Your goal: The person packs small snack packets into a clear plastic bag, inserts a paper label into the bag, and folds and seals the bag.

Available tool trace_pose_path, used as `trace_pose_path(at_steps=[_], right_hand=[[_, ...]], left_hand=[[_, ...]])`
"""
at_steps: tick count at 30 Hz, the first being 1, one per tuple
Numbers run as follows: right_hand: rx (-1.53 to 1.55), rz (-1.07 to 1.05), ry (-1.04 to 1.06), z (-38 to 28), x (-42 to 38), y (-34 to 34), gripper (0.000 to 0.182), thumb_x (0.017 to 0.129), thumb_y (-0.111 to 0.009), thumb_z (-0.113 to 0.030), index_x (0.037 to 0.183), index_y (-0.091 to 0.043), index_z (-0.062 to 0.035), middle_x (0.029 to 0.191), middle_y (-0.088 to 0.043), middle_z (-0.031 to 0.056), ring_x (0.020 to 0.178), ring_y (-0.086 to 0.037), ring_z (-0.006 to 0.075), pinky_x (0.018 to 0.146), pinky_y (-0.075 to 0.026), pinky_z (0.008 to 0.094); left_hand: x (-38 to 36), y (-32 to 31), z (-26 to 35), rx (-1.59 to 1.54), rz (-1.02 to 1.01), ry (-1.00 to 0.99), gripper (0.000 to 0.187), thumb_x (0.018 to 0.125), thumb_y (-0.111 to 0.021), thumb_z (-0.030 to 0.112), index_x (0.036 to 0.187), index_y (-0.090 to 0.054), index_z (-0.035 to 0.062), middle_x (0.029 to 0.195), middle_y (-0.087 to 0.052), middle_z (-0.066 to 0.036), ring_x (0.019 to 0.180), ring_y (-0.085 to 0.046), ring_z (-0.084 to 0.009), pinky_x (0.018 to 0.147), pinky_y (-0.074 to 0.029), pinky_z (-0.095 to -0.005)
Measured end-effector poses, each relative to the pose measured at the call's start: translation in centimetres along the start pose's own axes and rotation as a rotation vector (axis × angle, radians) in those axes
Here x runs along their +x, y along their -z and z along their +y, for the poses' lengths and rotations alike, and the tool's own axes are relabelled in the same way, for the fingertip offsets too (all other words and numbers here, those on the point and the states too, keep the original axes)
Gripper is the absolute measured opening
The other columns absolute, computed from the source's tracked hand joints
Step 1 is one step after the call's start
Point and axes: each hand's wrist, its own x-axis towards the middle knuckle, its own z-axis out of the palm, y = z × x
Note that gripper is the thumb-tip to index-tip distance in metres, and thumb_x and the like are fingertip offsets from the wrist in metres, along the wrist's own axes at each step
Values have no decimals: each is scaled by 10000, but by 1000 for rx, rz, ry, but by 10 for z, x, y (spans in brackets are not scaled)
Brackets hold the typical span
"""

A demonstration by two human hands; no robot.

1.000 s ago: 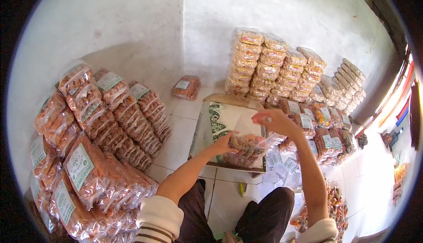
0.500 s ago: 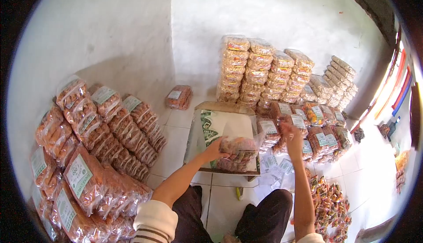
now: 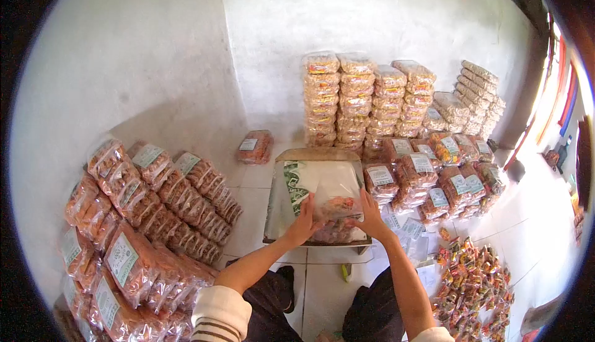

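At the left of the frame, brown packs point(image 3: 124, 258) lean in rows along the wall, and a lone pack point(image 3: 255, 147) lies by the corner, just left of your table point(image 3: 286, 155); next comes your left hand point(image 3: 302, 223), at the bag's left side, fingers pointing up the frame and thumb towards the bag's near face. The bag point(image 3: 339, 208) is on the near half of the table, a little below the centre of the frame; its clear, slack end seems to point to the top of the frame, and its long axis seems to run that way too, though you can't tell how upright it stands. Your right hand point(image 3: 372, 218) was out to the right half a second ago and is now at the bag's right side, so both hands clamp the bag between them and it is steadied from two sides instead of one. Farther right are tall stacks point(image 3: 388, 97) by the wall, labelled packs point(image 3: 423, 167) before them, and small packets point(image 3: 471, 289) heaped at lower right
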Motion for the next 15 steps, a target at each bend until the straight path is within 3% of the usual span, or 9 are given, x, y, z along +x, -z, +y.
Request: trace_pose_path(at_steps=[2, 5, 7, 8, 10, 12, 15], right_hand=[[-57, 15, 30, 5, -4, -6, 1034, 681, -690, -448, 1380, -56, -27, 1390, -171, 233, 1287, -167, 373, 1041, -180, 441], [-72, 16, 37, -2, -8, 5, 1013, 681, -701, -418, 1382, -77, -37, 1384, -197, 222, 1278, -194, 365, 1035, -202, 434], [43, -59, 15, -2, -7, 12, 974, 693, -704, -382, 1379, -106, -35, 1375, -231, 216, 1274, -213, 355, 1035, -209, 416], [71, -21, 51, 1, -7, 13, 933, 705, -707, -331, 1377, -129, -39, 1367, -254, 210, 1259, -244, 359, 1032, -224, 401], [135, 18, 52, -1, -8, 16, 914, 709, -705, -286, 1376, -127, -50, 1339, -294, 217, 1228, -298, 363, 1009, -259, 408], [273, 70, 7, -4, -11, 16, 813, 722, -697, -213, 1340, -191, -59, 1308, -352, 223, 1193, -368, 360, 978, -308, 408], [203, 85, -3, -5, -11, 18, 774, 723, -707, -236, 1308, -254, -9, 1276, -391, 185, 1196, -380, 314, 975, -320, 382]], left_hand=[[-2, -1, 3, 1, -11, -18, 852, 832, -567, 215, 1370, 70, 45, 1329, -180, -263, 1200, -295, -417, 987, -303, -428], [0, -10, -3, 53, 79, -138, 730, 843, -547, 187, 1356, -50, 41, 1325, -211, -255, 1203, -299, -408, 999, -283, -428], [4, -10, -4, -228, 99, -219, 679, 847, -550, 305, 1306, -157, -5, 1376, -177, -218, 1285, -177, -364, 1056, -150, -421], [4, -9, -5, -229, 96, -212, 679, 847, -550, 305, 1306, -157, -5, 1376, -177, -218, 1285, -177, -364, 1056, -150, -421], [8, 0, 6, -212, 50, -118, 472, 847, -545, 193, 1214, -293, 36, 1321, -252, -227, 1232, -278, -368, 1022, -238, -414], [12, 4, 6, -192, 56, -150, 467, 836, -560, 199, 1204, -322, 39, 1316, -264, -218, 1231, -278, -364, 1019, -241, -416], [18, 8, 9, -168, 78, -197, 454, 812, -591, 215, 1177, -379, 48, 1298, -292, -202, 1226, -284, -356, 1008, -255, -420]])
